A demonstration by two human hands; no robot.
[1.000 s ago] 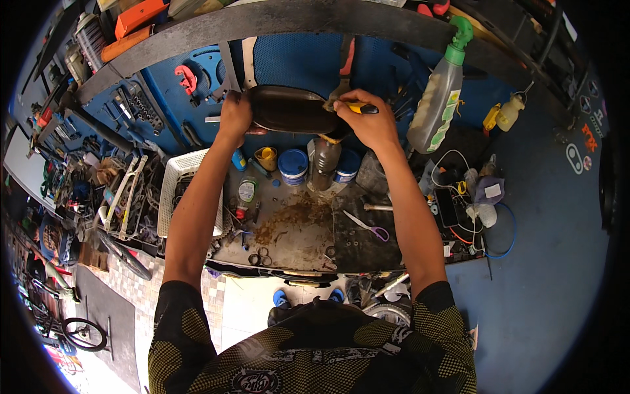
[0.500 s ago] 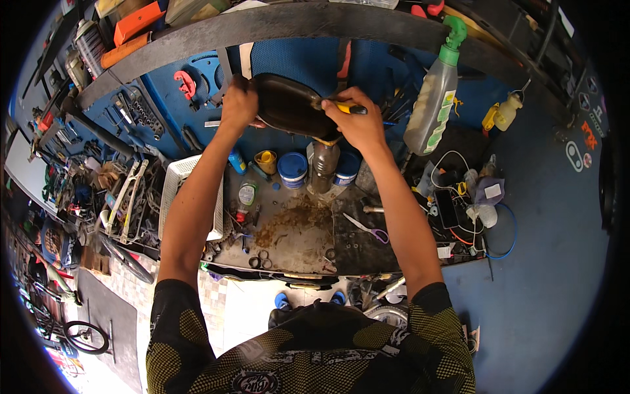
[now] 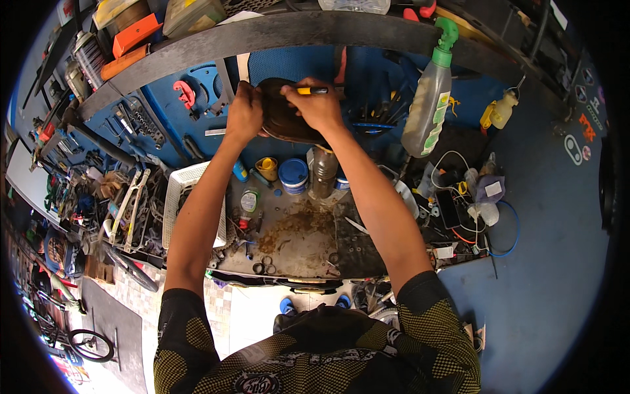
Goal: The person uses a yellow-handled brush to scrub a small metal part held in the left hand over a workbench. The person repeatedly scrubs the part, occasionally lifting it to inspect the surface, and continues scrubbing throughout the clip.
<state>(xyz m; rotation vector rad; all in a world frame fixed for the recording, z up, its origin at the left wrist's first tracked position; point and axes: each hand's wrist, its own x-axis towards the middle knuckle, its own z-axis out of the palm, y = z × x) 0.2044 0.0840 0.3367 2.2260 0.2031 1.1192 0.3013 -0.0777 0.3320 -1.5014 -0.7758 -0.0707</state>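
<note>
Above the back of the bench, my left hand point(image 3: 246, 115) grips the left edge of a dark, shallow, rounded tray point(image 3: 287, 126), which is held tilted. My right hand point(image 3: 316, 110) is closed around a tool with a yellow-and-black handle point(image 3: 314, 90); its working end is hidden against the tray's inside. Directly under the tray's lower right edge stands a clear, ribbed plastic bottle point(image 3: 322, 178) with a yellowish-brown rim at its mouth. Whether tray and bottle touch, I cannot tell.
Next to the bottle stand a blue-lidded tub point(image 3: 293, 175) and a yellow cup point(image 3: 266, 167). A white basket point(image 3: 176, 207) sits left, scissors point(image 3: 356, 226) lie under my right forearm. A green-topped spray bottle point(image 3: 428, 98) hangs from the dark beam point(image 3: 289, 29) at right.
My right hand has moved left over the tray with the yellow-and-black handled tool. The tray looks slightly further turned, and my left hand keeps its hold.
</note>
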